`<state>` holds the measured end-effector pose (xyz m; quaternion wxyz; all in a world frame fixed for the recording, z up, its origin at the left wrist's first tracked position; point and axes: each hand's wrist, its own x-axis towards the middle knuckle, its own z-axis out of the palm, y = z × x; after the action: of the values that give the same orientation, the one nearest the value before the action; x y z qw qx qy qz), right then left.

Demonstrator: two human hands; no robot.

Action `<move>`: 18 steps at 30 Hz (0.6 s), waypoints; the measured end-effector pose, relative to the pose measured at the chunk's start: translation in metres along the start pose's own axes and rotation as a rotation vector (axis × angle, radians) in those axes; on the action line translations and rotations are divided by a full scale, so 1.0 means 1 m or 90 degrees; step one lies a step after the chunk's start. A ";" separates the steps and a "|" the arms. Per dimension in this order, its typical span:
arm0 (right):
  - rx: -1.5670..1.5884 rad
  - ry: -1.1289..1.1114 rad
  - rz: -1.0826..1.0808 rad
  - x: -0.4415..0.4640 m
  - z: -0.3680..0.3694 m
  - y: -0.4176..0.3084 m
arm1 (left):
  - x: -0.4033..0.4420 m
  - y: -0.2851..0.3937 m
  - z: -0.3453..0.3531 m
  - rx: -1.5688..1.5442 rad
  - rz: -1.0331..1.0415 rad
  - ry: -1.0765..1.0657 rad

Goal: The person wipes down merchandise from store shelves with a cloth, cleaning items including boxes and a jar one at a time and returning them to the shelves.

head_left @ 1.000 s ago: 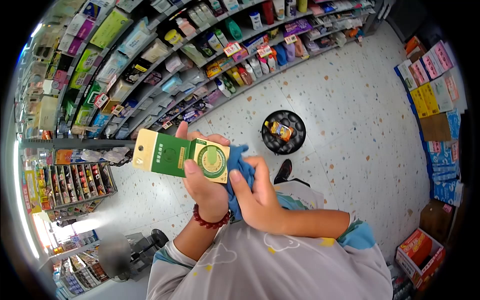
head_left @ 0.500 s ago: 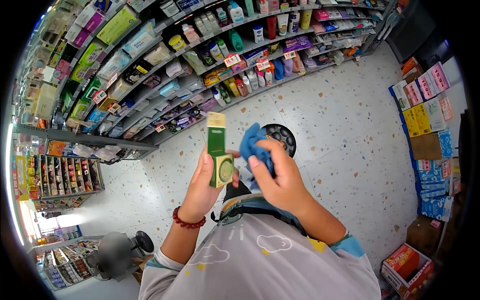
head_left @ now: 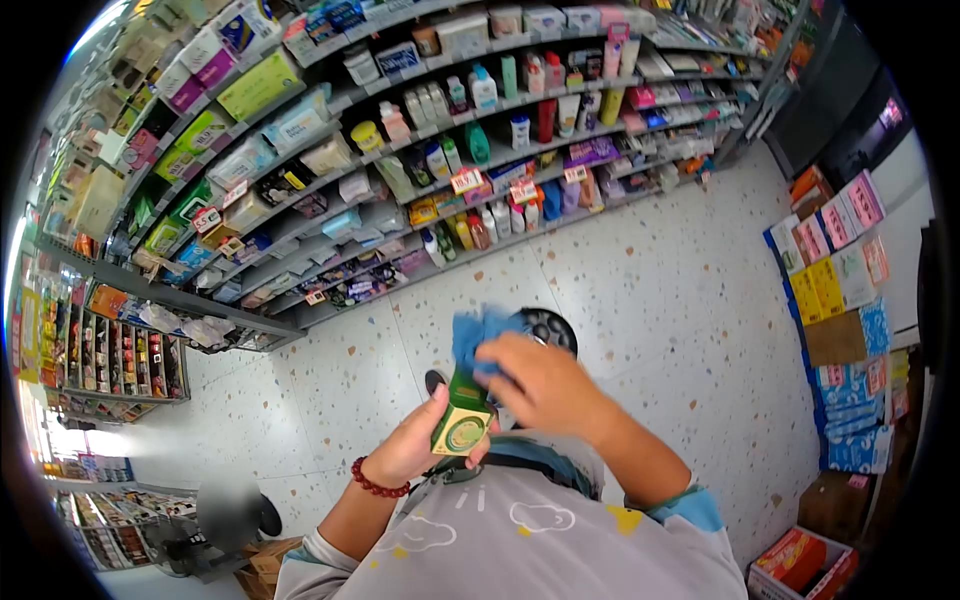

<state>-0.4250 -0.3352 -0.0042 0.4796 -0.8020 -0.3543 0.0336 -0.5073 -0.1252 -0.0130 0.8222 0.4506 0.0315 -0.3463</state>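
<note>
My left hand (head_left: pixel 408 446) is wrapped round a green and gold box (head_left: pixel 464 428), its square gold end with a round emblem facing me. In my right hand (head_left: pixel 548 385) is a bunched blue cloth (head_left: pixel 480 340), pressed against the far part of the box. The cloth covers that far end, and both it and the right fingers are blurred by motion. Behind the right hand, a round black stool top (head_left: pixel 553 333) shows in part.
Long shelves (head_left: pixel 420 270) packed with bottles, tubes and packets curve across the back. Stacked boxes (head_left: pixel 845 330) line the right side, with an open red carton (head_left: pixel 800 568) at lower right. A fan (head_left: pixel 228 512) stands at lower left. Speckled floor tiles (head_left: pixel 660 300) lie between.
The cloth has moved left onto the box's far end, where before it was held apart. My left hand and the box have come lower and a little right, and the box has tilted.
</note>
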 end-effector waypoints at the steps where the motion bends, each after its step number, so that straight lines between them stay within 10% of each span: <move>1: 0.083 -0.043 -0.019 0.000 0.004 -0.006 | 0.001 -0.005 -0.010 0.025 -0.008 -0.018; 9: 0.189 0.115 0.268 0.016 0.000 -0.013 | 0.017 0.015 -0.002 -0.164 0.103 0.207; 18: -0.045 0.136 0.110 0.043 0.020 -0.048 | 0.024 0.054 -0.044 -0.192 0.088 0.047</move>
<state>-0.4270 -0.2802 0.0354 0.4812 -0.8451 -0.2316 -0.0231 -0.4459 -0.0855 -0.0091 0.9007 0.3355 0.0818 -0.2635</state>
